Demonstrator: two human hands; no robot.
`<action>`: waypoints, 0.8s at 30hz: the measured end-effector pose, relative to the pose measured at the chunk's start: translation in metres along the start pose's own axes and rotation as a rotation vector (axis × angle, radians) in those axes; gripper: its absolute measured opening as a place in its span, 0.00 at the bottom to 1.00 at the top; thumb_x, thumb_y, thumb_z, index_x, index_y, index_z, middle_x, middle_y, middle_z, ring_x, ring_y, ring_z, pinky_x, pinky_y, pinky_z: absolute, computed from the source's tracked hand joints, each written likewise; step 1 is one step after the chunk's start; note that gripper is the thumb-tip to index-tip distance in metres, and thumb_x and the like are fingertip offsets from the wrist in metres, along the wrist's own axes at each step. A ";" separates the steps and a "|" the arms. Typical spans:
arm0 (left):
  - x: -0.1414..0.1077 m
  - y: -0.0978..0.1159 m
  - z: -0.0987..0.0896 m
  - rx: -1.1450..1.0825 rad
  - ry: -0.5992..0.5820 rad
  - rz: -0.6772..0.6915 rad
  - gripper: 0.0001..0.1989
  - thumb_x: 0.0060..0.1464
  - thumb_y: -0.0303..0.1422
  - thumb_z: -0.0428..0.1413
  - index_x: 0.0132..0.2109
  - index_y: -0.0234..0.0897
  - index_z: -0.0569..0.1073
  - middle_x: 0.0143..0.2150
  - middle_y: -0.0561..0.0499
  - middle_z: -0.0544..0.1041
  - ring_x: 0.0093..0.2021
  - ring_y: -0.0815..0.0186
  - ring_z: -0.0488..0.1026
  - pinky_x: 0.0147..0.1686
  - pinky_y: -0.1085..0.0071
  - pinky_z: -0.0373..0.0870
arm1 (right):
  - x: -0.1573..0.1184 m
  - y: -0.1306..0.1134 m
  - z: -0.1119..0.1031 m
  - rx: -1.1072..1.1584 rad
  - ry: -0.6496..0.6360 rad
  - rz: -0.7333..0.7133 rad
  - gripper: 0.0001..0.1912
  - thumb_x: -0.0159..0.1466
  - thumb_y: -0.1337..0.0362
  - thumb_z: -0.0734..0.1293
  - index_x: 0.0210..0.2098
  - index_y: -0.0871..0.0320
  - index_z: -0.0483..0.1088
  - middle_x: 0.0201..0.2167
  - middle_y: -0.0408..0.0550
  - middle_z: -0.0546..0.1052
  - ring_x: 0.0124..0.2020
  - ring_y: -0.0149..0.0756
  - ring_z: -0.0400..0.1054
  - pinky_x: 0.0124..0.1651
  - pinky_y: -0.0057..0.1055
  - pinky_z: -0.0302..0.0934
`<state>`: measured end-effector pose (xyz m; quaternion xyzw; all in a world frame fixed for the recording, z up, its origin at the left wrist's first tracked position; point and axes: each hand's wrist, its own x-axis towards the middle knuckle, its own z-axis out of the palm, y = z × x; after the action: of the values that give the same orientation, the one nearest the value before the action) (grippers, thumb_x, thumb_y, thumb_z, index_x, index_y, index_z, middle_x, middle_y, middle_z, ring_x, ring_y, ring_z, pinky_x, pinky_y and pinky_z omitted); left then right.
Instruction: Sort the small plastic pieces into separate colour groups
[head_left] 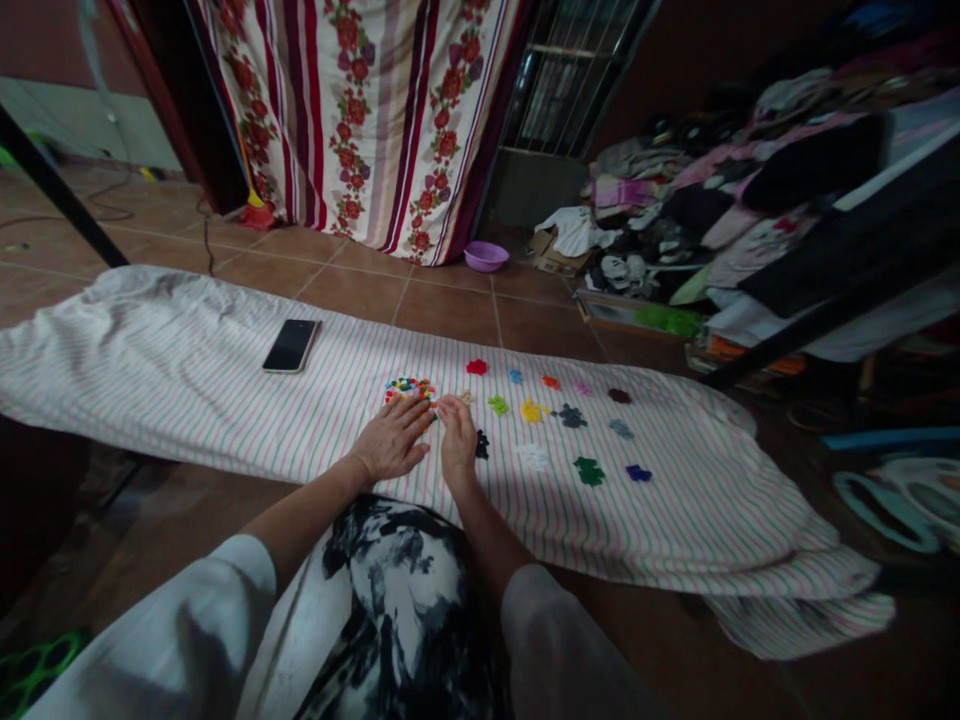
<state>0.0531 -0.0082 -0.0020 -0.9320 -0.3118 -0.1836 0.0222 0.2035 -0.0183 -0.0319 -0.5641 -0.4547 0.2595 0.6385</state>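
A heap of small mixed-colour pieces lies on the striped cloth. My left hand rests flat with fingers stretched out at the near edge of this heap. Just right of it is my right hand, its fingers bent together at the heap's right side; whatever they pinch is too small to make out. Single-colour piles spread to the right, among them red, lime green, yellow, dark grey, white, dark green and purple. Black pieces sit beside my right hand.
A phone lies on the cloth to the left. Beyond the cloth are a tiled floor, a purple basin and a flowered curtain. Heaped clothes fill the right side, near a dark metal bar.
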 end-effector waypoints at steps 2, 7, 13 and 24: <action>0.000 -0.001 0.003 -0.015 0.007 -0.025 0.27 0.62 0.43 0.46 0.63 0.34 0.63 0.65 0.40 0.64 0.69 0.53 0.54 0.66 0.48 0.51 | -0.001 -0.001 0.000 0.051 0.003 0.033 0.20 0.66 0.53 0.55 0.48 0.58 0.68 0.47 0.55 0.76 0.48 0.39 0.72 0.53 0.41 0.67; 0.001 -0.001 0.001 -0.046 0.038 -0.035 0.25 0.62 0.41 0.45 0.61 0.33 0.67 0.62 0.38 0.67 0.66 0.53 0.59 0.66 0.50 0.54 | -0.001 -0.001 0.000 0.086 -0.004 0.055 0.19 0.65 0.53 0.56 0.48 0.58 0.67 0.48 0.56 0.76 0.47 0.39 0.73 0.54 0.41 0.66; 0.004 0.000 -0.002 -0.085 0.035 -0.012 0.24 0.62 0.37 0.44 0.61 0.32 0.65 0.59 0.37 0.69 0.62 0.53 0.63 0.63 0.49 0.58 | 0.003 0.006 0.002 -0.028 -0.002 0.048 0.17 0.65 0.59 0.55 0.47 0.58 0.67 0.45 0.56 0.77 0.46 0.38 0.73 0.54 0.41 0.66; 0.002 -0.001 0.001 -0.032 0.008 0.001 0.28 0.61 0.39 0.46 0.64 0.29 0.62 0.67 0.38 0.62 0.70 0.52 0.50 0.68 0.49 0.49 | 0.022 0.005 0.006 -0.346 -0.074 0.016 0.20 0.56 0.73 0.56 0.44 0.60 0.71 0.42 0.54 0.77 0.46 0.41 0.72 0.53 0.41 0.65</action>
<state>0.0544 -0.0055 -0.0026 -0.9316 -0.3083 -0.1924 0.0087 0.2088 0.0038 -0.0304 -0.6593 -0.5110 0.2031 0.5128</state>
